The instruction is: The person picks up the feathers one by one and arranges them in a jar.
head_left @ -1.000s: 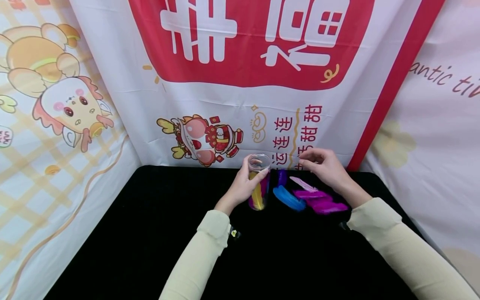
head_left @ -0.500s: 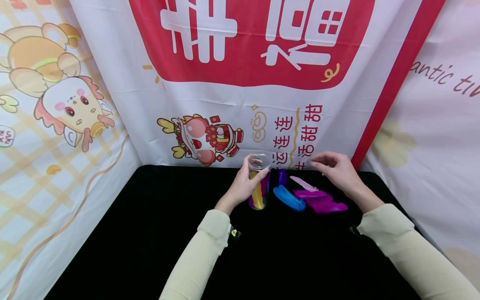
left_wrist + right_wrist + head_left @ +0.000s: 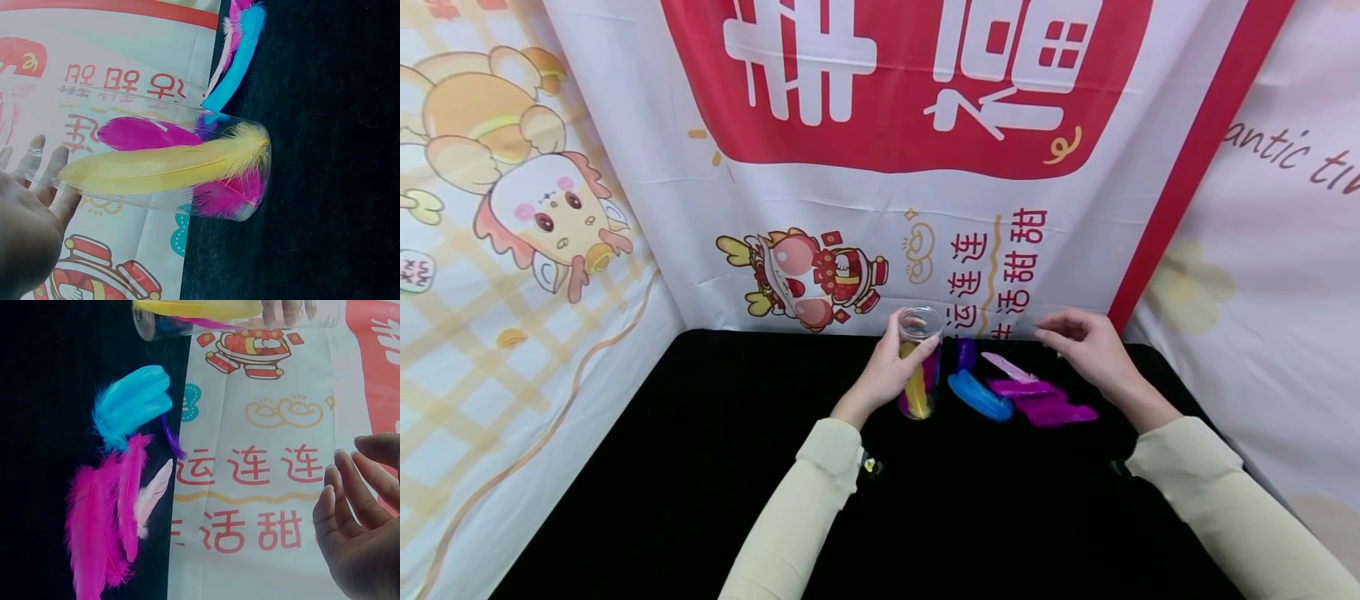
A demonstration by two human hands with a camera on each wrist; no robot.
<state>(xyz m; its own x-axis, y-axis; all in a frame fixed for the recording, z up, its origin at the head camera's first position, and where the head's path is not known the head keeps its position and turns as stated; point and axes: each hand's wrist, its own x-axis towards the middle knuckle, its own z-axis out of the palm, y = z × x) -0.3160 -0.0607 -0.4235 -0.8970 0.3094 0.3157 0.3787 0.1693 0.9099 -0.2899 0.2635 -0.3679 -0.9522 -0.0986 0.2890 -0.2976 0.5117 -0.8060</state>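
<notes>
My left hand grips a clear cylindrical jar by its upper part, thumb across the near side. The jar has no lid on its mouth and stands upright at the table's back edge. Inside lean a yellow feather and magenta feathers. To the jar's right, my right hand is raised over the back right of the table, fingers loosely bent, with nothing visible between them. Below and left of it lie a pile of magenta feathers, a pale pink feather, blue feathers and a purple feather.
The table wears a black cloth. A white printed curtain with red characters hangs right behind its back edge, and more printed cloth closes off the left side.
My right hand has drawn away from beside the jar, moving right and slightly down. The left hand and the jar stay in place, and the loose feathers look the same.
</notes>
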